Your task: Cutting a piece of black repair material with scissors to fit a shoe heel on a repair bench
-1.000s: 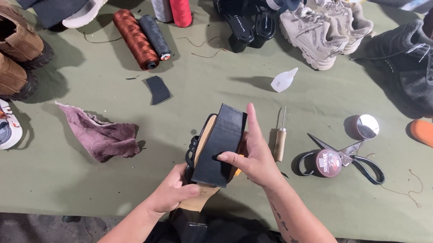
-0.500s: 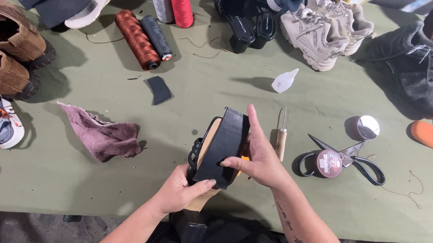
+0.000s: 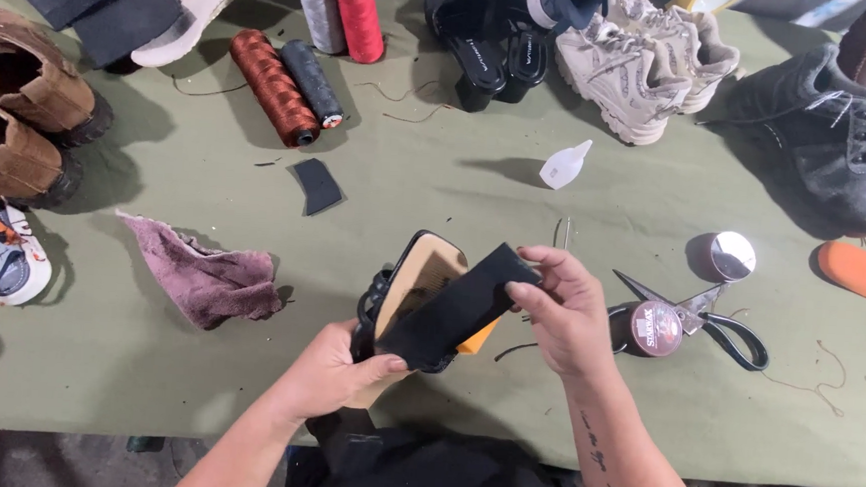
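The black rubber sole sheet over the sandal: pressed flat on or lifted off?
Partly lifted. The black rubber sole sheet stands raised at the right hand, baring the tan sandal bottom; the left hand pins its near end.

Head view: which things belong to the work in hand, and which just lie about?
In hand:
left hand holding sandal
right hand holding black sole piece

Lying about:
thread spools
purple rag
scissors
beige sneakers
brown boots

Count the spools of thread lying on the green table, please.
4: a grey spool and a red spool at the far edge, and a rust-brown spool beside a dark grey spool just below them. Others may lie outside the view.
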